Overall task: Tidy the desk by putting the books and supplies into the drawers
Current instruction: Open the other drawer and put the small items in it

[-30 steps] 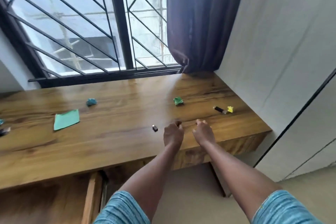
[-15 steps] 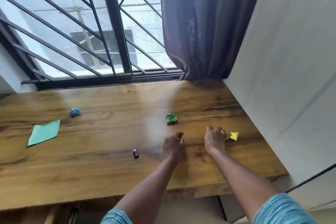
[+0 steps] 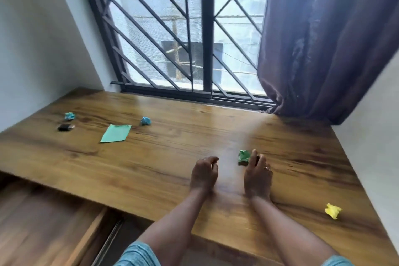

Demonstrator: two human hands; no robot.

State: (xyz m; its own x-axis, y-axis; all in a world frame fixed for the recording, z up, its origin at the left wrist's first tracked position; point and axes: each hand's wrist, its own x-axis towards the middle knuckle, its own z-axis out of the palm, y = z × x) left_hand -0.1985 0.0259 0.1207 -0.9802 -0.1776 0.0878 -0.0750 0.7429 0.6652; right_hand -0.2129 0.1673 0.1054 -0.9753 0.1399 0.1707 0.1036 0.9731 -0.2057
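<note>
Nearest, lower left: open drawer (image 3: 49,229), pulled out below the desk (image 3: 151,168) front edge; interior blurred, contents not readable. Yellow crumpled paper (image 3: 333,211) lies near the front right corner, well apart from both hands. Mid-desk: left hand (image 3: 204,174) hovers w/ fingers curled inward, grip narrow; whether it holds a small item cannot be told. Right hand (image 3: 258,176) is palm-down, fingers extended, fingertips touching or just beside the green crumpled paper (image 3: 244,155); grip partly spread, not closed on it. Step in hand, by judgement: collecting loose supplies from the right half of the desk, green wad being the current target. Next move prob. calls for closing thumb + fingers around the wad, light pinch only since it is soft and will roll, then carrying it left and down to the drawer. Further back, left: flat green paper sheet (image 3: 116,133), blue crumpled paper (image 3: 146,120) just beyond it, second blue crumpled paper (image 3: 69,116) and a small dark object (image 3: 64,127) near the left wall; type not clear. No books visible. Surface: wood-grain top, glossy, set wall to wall. Behind: barred window (image 3: 194,39), purple curtain (image 3: 323,39) drawn to the right.
</note>
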